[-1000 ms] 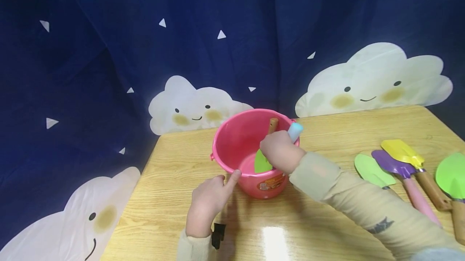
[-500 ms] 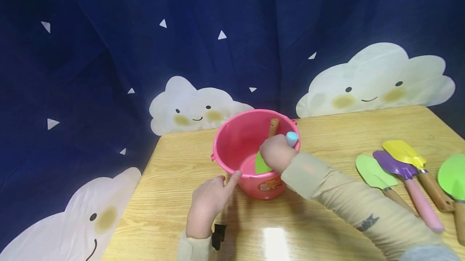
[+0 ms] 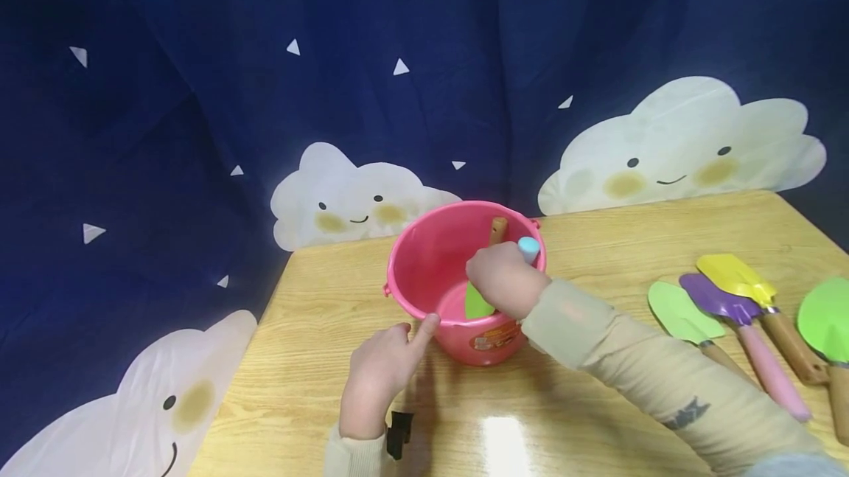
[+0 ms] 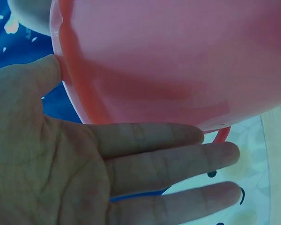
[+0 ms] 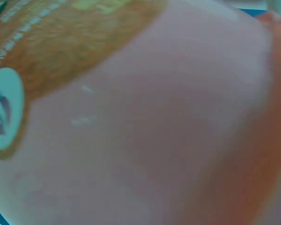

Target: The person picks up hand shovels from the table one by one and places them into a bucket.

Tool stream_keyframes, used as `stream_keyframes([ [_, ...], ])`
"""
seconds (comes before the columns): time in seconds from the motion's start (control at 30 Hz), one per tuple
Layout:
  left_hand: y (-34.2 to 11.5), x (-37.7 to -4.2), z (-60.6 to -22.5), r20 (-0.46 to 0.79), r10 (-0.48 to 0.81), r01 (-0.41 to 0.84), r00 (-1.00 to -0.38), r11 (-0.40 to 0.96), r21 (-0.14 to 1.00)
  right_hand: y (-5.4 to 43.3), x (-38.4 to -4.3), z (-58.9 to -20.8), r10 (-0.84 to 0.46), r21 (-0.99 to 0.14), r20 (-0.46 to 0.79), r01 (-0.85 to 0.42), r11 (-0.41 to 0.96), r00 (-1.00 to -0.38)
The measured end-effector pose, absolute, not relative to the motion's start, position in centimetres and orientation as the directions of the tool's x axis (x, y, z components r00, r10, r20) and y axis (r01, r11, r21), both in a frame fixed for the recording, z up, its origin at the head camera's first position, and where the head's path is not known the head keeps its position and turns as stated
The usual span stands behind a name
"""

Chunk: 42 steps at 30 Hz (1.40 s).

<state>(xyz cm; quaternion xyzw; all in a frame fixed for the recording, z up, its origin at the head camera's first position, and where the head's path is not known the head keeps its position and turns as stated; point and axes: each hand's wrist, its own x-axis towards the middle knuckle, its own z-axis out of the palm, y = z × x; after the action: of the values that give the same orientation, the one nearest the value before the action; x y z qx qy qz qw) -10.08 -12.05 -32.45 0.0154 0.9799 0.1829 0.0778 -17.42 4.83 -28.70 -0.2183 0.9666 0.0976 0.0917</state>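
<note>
A pink bucket stands on the table, its mouth tilted toward me in the head view. My left hand touches the near-left rim with its thumb; its other fingers lie straight along the outer wall. Inside the bucket my right hand is curled round a trowel with a light blue handle, whose end sticks up beyond the hand. A brown handle leans against the inner back wall. Below the right hand a green blade shows; which handle it belongs to cannot be told.
To the right on the wooden table lie a pale green trowel, a purple trowel, a yellow trowel and a bright green trowel. A dark blue curtain hangs behind the table.
The right hand has gone slightly lower and left inside the bucket, and the light blue handle end has sunk with it. The left hand stays at the rim.
</note>
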Motion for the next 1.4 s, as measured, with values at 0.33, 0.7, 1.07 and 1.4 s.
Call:
stream_keyframes([
  [0.33,-12.2,-10.0,-32.6,-0.153,0.051,-0.009,-0.987,0.932,0.363,6.0,-17.0,-27.2,-0.440,0.024,-0.090,-0.444,0.896,-0.893],
  [0.7,-12.4,-10.2,-32.3,-0.167,0.048,-0.015,-0.985,0.933,0.359,9.5,-16.4,-26.1,-0.376,0.031,0.046,-0.375,0.926,-0.925],
  [1.07,-12.4,-10.4,-32.5,-0.152,0.056,-0.003,-0.987,0.933,0.361,13.7,-16.6,-27.2,-0.232,-0.145,0.040,-0.236,0.961,-0.972],
  [1.4,-12.5,-10.3,-32.4,-0.147,0.059,0.003,-0.987,0.934,0.357,17.5,-16.2,-28.5,-0.204,-0.216,-0.004,-0.198,0.956,-0.979],
])
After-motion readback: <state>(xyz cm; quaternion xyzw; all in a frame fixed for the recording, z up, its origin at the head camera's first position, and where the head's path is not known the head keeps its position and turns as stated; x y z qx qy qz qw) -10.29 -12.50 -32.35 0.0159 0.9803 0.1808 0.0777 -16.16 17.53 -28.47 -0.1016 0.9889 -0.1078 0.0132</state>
